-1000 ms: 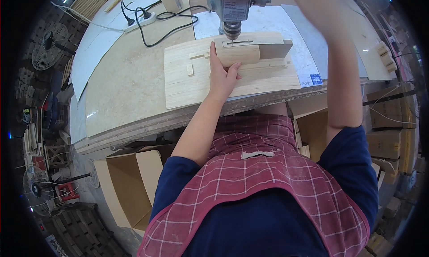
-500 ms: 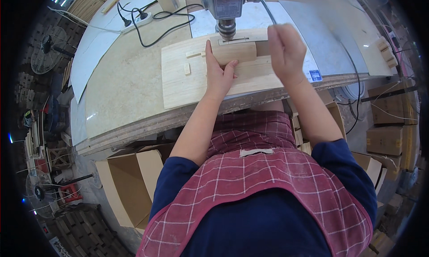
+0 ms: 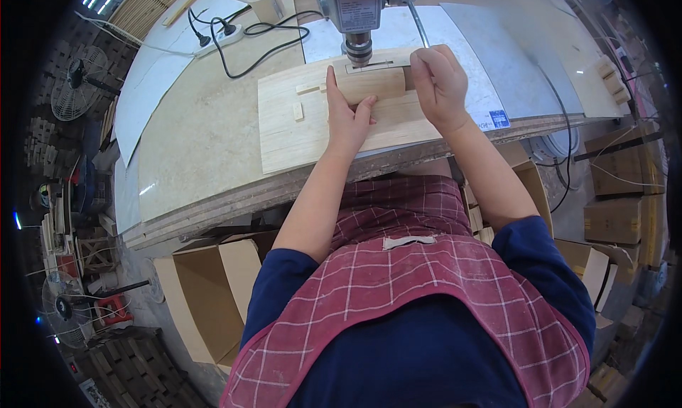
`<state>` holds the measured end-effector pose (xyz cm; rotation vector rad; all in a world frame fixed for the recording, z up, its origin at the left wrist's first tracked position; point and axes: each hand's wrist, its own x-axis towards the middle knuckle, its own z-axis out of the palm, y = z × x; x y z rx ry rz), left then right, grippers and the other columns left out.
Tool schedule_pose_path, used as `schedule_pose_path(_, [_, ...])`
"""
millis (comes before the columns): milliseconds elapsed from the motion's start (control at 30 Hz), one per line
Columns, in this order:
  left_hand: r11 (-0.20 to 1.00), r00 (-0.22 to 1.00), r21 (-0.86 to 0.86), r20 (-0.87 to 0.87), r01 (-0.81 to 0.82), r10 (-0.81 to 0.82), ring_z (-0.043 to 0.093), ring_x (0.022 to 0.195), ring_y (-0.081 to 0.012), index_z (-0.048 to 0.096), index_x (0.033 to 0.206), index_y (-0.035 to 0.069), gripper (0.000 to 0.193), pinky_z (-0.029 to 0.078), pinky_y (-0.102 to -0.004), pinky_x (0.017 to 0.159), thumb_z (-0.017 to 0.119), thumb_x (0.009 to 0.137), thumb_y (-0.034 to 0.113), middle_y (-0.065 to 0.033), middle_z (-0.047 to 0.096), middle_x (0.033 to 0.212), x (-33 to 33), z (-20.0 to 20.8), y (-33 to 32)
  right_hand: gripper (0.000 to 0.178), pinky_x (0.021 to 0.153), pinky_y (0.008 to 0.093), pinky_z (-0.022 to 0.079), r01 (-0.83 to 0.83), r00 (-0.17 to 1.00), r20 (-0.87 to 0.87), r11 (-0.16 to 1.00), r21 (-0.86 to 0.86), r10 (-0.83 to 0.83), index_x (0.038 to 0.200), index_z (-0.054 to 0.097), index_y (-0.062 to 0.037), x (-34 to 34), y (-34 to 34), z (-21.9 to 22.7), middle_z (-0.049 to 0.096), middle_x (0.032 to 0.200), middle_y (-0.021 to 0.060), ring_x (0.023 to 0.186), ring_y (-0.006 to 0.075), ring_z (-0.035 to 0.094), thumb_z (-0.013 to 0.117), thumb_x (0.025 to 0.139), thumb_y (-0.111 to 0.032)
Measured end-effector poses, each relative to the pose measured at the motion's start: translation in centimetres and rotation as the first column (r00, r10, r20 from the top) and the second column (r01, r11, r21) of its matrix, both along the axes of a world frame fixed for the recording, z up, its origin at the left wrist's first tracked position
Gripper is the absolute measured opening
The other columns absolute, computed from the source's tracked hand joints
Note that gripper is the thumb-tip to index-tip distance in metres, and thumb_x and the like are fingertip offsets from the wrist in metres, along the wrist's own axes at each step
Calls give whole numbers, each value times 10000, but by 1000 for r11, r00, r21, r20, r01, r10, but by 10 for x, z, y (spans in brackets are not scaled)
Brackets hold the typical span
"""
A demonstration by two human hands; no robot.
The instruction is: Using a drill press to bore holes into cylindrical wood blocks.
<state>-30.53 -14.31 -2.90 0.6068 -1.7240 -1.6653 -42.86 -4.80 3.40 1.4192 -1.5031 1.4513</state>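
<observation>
A light wooden block (image 3: 387, 85) lies on a pale wooden board (image 3: 284, 138) beneath a bench drill press (image 3: 359, 14). My left hand (image 3: 346, 120) holds the block, its index finger stretched along the left end and its thumb against the near side. The press's chuck (image 3: 358, 47) hangs over the far edge of the block; the drill tip is hard to make out. My right hand (image 3: 442, 85) is closed around the end of the metal feed lever (image 3: 418, 23), right of the chuck. Small wooden strips (image 3: 308, 89) sit on the board, left of my left hand.
A power strip (image 3: 219, 40) with black cables and a roll (image 3: 266, 4) stand at the back left of the table. Several small wood pieces (image 3: 612, 81) lie at the far right. An open cardboard box (image 3: 202, 294) is below the table's near edge, beside a standing fan (image 3: 65, 307).
My right hand has moved a little to the left and nearer the block, swinging the lever with it. My left hand and the block stay in place.
</observation>
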Motion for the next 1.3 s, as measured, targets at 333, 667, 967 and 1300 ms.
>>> schedule_pose_path(333, [1000, 999, 2, -24, -21, 21, 555, 733, -164, -7, 1365, 69, 836, 487, -224, 491, 561, 757, -18, -200, 404, 1174, 0, 1, -3, 277, 555, 363, 410, 257, 966, -116, 914, 315, -232, 728, 545, 21, -37, -38, 163, 546, 644, 196, 627, 302, 557, 468, 825, -226])
schedule_pose_path(667, [956, 988, -265, 46, -129, 146, 524, 996, -308, 180, 1353, 58, 819, 426, -324, 840, 646, 680, 32, -221, 435, 1211, 11, -7, -13, 451, 736, 273, 408, -348, 859, 496, 857, 380, 128, 1238, 415, -106, -123, -46, 103, 546, 918, 18, 835, 121, 509, 514, 850, -313])
schedule_pose_path(967, [939, 968, -343, 221, -39, 121, 529, 994, -333, 281, 1322, 96, 816, 431, -361, 818, 701, 630, 190, -186, 560, 1063, 37, 10, -12, 313, 682, 220, 431, -473, 789, 611, 565, 676, -71, 1007, 563, -11, -84, 43, -24, 566, 837, -11, 757, 78, 506, 675, 722, -77])
schedule_pose_path(1300, [946, 982, 262, 23, -189, 189, 582, 733, -108, 369, 1246, -15, 609, 471, -215, 596, 675, 733, 101, -65, 608, 852, 170, 53, -14, 197, 661, 191, 400, -571, 624, 778, 640, 514, -69, 915, 554, -9, -52, 143, 3, 550, 815, -22, 749, 54, 494, 607, 729, 32])
